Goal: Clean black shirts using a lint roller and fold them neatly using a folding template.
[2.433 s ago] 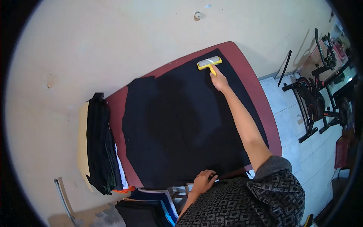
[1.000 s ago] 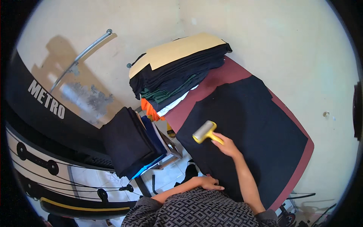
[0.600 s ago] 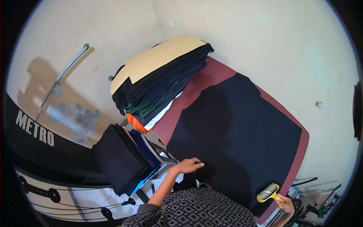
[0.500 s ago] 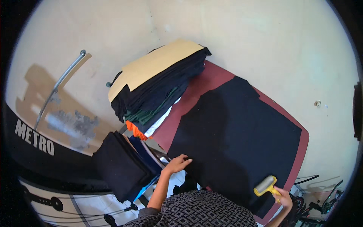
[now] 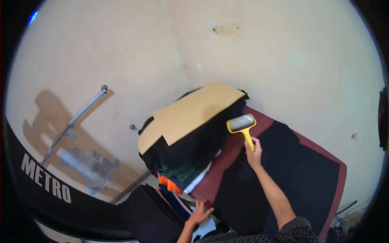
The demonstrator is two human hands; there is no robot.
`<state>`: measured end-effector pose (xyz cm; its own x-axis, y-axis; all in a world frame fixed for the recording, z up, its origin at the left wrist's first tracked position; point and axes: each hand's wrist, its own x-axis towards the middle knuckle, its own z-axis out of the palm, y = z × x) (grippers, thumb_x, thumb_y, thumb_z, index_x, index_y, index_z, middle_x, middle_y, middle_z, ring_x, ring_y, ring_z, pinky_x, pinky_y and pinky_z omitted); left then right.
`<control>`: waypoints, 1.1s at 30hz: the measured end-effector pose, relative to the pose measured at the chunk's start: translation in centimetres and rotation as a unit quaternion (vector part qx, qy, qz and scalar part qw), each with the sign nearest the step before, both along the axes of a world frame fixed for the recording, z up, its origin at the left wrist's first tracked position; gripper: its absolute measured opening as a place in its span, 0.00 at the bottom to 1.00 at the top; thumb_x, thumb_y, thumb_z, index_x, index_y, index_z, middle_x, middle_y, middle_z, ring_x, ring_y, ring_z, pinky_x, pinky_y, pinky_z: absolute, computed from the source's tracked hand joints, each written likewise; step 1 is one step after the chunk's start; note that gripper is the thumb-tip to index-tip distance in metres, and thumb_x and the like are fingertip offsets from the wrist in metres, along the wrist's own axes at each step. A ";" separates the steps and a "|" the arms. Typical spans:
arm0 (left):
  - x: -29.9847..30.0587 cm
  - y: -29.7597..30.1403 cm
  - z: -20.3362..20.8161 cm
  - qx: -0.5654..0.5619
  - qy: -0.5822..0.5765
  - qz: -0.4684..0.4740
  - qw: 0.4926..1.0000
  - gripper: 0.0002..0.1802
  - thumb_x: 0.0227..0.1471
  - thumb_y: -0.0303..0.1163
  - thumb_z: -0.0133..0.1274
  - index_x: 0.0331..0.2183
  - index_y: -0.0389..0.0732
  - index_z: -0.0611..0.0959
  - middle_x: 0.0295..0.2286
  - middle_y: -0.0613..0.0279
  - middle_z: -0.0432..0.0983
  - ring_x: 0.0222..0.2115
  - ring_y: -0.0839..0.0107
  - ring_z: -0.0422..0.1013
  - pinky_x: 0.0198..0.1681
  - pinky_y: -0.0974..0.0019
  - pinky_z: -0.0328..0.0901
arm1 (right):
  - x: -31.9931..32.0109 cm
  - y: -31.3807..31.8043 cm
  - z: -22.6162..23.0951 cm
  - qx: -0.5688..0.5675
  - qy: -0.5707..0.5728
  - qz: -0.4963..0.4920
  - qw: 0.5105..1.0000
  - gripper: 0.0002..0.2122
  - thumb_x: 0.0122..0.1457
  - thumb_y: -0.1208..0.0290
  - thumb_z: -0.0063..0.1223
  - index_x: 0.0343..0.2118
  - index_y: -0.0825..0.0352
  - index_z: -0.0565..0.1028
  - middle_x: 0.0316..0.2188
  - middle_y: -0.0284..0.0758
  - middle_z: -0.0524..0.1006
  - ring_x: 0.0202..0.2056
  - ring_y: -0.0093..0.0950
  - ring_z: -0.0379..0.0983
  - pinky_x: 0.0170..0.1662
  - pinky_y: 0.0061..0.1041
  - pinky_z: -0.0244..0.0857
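Note:
My right hand is closed round the yellow handle of a lint roller. Its pale roller head is over the maroon board, beside the folded stack and off the black cloth. Black fabric, cut to a garment-like shape, lies flat across the maroon board. At the near left edge of the cloth rests my left hand, fingers apart and holding nothing. Whether the roller touches any surface cannot be made out.
A stack of dark folded cloth, topped by a tan paper pattern, stands at the board's far left. More folded black cloth lies left of my left hand. A metal rail is fixed to the wall; an orange cloth shows under the stack.
My right hand has carried the lint roller from the near right corner of the black fabric to the far left, by the stack. The view has tilted upward. My left hand stays near the cloth's edge.

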<state>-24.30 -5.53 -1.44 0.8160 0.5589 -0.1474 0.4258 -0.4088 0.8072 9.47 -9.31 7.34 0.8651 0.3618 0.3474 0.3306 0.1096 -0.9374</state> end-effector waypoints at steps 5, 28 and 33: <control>-0.7 -0.8 -2.8 0.045 -0.030 0.051 0.997 0.33 0.42 0.42 0.54 0.45 0.32 0.62 0.40 0.44 0.54 0.44 0.53 0.53 0.48 0.62 0.52 | -4.4 11.5 7.8 0.024 -0.025 0.118 0.992 0.11 0.50 0.65 0.54 0.30 0.68 0.70 0.16 0.32 0.70 0.19 0.17 0.66 0.22 0.19 0.61; 0.2 -0.3 -2.2 -0.256 -0.060 0.069 0.962 0.19 0.46 0.31 0.53 0.38 0.40 0.63 0.20 0.62 0.69 0.21 0.77 0.65 0.25 0.74 0.60 | -7.1 -20.2 -5.6 -0.299 -0.174 -0.319 0.882 0.10 0.37 0.77 0.54 0.26 0.60 0.72 0.30 0.37 0.71 0.37 0.37 0.66 0.39 0.35 0.56; 0.2 -1.7 -6.0 -0.210 -0.207 0.144 0.944 0.12 0.45 0.31 0.54 0.27 0.41 0.66 0.17 0.68 0.64 0.20 0.80 0.60 0.23 0.77 0.56 | -14.2 -44.5 -8.2 -0.462 0.031 -0.587 0.664 0.14 0.42 0.79 0.49 0.35 0.64 0.66 0.40 0.40 0.62 0.44 0.40 0.57 0.46 0.37 0.51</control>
